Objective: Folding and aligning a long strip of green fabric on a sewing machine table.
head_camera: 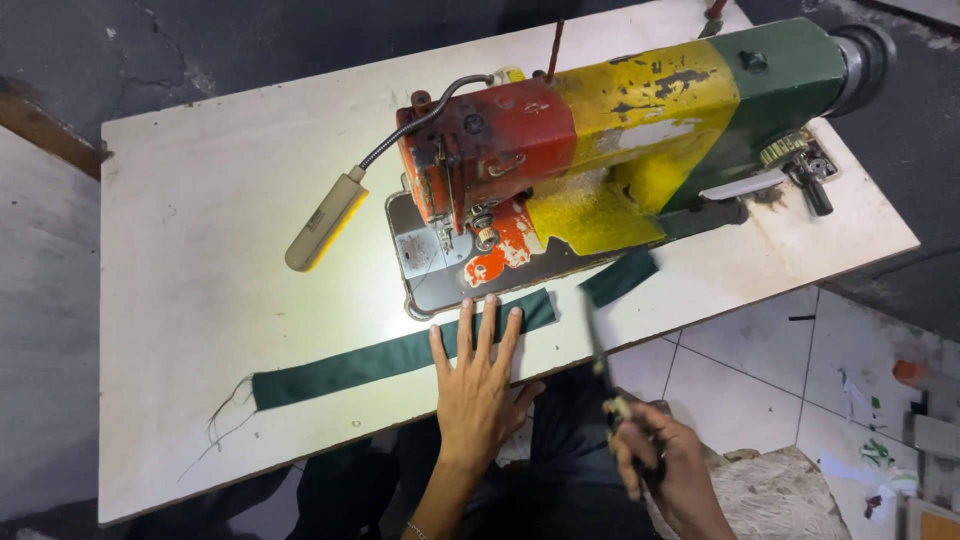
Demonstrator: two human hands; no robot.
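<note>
Pressing flat with fingers spread, the left hand [478, 375] pins a long dark green fabric strip [400, 355] to the worn white tabletop [190, 250], apparently to keep it from sliding. The right hand [668, 470] is clenched around blurred long-bladed scissors [602, 360]. A shorter green fabric piece [620, 277] lies just beside the red, yellow and green sewing machine [600, 140]; how it was separated cannot be told.

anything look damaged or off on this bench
The sewing machine has chipped, peeling paint, worst on its yellow middle. Loose threads fray from the left end of the green strip under the left hand. Scraps litter the floor.
</note>
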